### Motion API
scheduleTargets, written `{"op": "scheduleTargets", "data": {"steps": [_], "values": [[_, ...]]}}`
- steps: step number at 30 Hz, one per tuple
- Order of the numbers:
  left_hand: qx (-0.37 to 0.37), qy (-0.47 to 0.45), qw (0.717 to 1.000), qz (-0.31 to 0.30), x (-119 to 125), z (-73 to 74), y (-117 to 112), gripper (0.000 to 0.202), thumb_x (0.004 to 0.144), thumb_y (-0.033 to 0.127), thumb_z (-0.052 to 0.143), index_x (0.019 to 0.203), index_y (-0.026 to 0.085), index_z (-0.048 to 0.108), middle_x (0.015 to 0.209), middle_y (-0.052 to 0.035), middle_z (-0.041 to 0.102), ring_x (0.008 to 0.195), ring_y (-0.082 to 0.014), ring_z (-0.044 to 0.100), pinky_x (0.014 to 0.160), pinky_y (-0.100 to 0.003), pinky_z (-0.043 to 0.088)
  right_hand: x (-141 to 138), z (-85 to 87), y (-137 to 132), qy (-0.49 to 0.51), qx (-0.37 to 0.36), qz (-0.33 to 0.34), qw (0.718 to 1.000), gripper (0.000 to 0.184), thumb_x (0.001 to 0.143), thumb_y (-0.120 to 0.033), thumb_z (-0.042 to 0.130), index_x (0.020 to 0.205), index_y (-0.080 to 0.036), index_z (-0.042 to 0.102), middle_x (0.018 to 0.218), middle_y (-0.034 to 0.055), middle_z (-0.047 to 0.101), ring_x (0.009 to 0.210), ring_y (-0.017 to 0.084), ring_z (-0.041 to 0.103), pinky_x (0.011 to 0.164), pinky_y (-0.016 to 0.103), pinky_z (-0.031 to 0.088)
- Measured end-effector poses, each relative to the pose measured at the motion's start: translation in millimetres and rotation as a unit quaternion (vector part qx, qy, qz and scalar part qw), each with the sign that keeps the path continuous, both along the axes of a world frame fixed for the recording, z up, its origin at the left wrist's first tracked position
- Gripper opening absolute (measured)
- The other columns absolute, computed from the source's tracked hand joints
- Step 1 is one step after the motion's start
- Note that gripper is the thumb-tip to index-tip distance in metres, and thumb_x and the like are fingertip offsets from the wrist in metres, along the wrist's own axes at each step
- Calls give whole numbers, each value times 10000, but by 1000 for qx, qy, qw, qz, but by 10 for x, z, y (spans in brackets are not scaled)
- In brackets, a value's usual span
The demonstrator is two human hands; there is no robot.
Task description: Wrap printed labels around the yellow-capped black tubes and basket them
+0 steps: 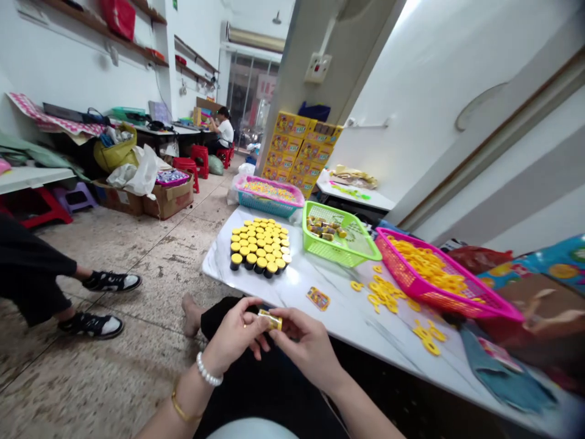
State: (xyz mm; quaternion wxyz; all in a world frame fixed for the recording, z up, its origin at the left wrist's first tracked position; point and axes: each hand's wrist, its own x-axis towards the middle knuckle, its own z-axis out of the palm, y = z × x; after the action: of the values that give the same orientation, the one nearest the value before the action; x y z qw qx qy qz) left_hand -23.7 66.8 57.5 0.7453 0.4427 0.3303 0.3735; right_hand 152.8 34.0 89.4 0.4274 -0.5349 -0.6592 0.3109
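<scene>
My left hand (235,335) and my right hand (307,341) meet over my lap at the near edge of the white table (347,311). Both pinch a small yellow and clear piece (270,319) between their fingertips. A pearl bracelet and a gold bangle sit on my left wrist. On the table ahead stands a block of several black pots with yellow caps (260,242). A small printed sticker (319,298) lies flat near my right hand. Loose yellow rings (384,294) are scattered further right.
A green basket (340,234) holds a few pots; a pink basket (445,277) is full of yellow rings; another pink basket (269,195) sits behind. Stacked yellow cartons (299,149) stand by a pillar. A seated person's legs (59,286) are at left; another person (223,131) sits far back.
</scene>
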Motion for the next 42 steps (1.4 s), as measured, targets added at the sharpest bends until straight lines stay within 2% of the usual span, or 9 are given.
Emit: {"op": "scheduleTargets", "data": {"steps": [6,10,15,18,25,29,35,39,42], "values": [[-2,16,1000,-24,156,-169,-3,736,637,641,788,1103,123,550,861,-87,676,590,-139,634,435,-217,467,1081,614,1091,33,84,-238,967,608,795,-550,665,1246,-144,643,804,58,734,668,214,717,599,351,603],[1,29,999,-15,145,-184,5,633,683,612,770,1052,123,613,871,-94,684,609,-133,623,445,-210,451,1401,441,1061,-157,125,-296,934,452,827,-515,617,1092,-174,751,890,85,756,717,209,691,683,347,559],[-3,48,999,-13,79,-256,52,555,700,583,771,966,108,665,843,-91,694,593,-110,592,442,-191,419,1256,-266,490,-222,82,-248,939,267,759,-463,693,789,-224,809,758,51,733,664,190,641,659,321,493],[-9,50,999,2,87,-232,49,517,696,536,796,956,104,680,828,-85,700,593,-99,576,451,-181,402,1231,-481,416,-224,82,-274,932,289,774,-453,679,661,-203,769,703,65,708,687,210,621,682,345,476],[1,34,996,83,224,-51,-98,481,707,527,788,914,104,692,802,-79,692,603,-99,554,473,-188,383,861,-303,348,-183,201,-320,908,248,866,-398,642,744,-202,734,864,93,673,897,253,612,880,440,486],[38,23,987,152,227,8,-111,468,708,486,799,990,129,690,914,-90,707,739,-140,610,576,-222,466,195,-208,73,-106,256,-213,937,115,880,-316,672,823,-248,745,948,69,672,912,223,656,858,397,548],[71,48,984,157,67,65,-7,337,734,455,774,790,129,707,716,-41,679,629,-119,559,576,-231,436,-271,-256,-31,20,167,-149,974,94,852,-332,705,876,-246,735,952,84,688,874,229,673,817,392,586],[82,70,988,115,-39,61,59,310,757,434,752,753,130,689,684,-30,657,629,-119,559,584,-231,432,-187,-236,77,185,-88,-75,976,437,791,-523,731,1080,-199,679,988,93,699,760,191,662,606,305,566],[86,84,987,108,-47,58,59,294,757,419,752,763,134,681,688,-29,653,632,-124,565,574,-231,430,-170,-231,90,204,-202,-14,958,451,771,-613,709,794,-163,694,670,30,653,540,125,558,460,230,437]]}}
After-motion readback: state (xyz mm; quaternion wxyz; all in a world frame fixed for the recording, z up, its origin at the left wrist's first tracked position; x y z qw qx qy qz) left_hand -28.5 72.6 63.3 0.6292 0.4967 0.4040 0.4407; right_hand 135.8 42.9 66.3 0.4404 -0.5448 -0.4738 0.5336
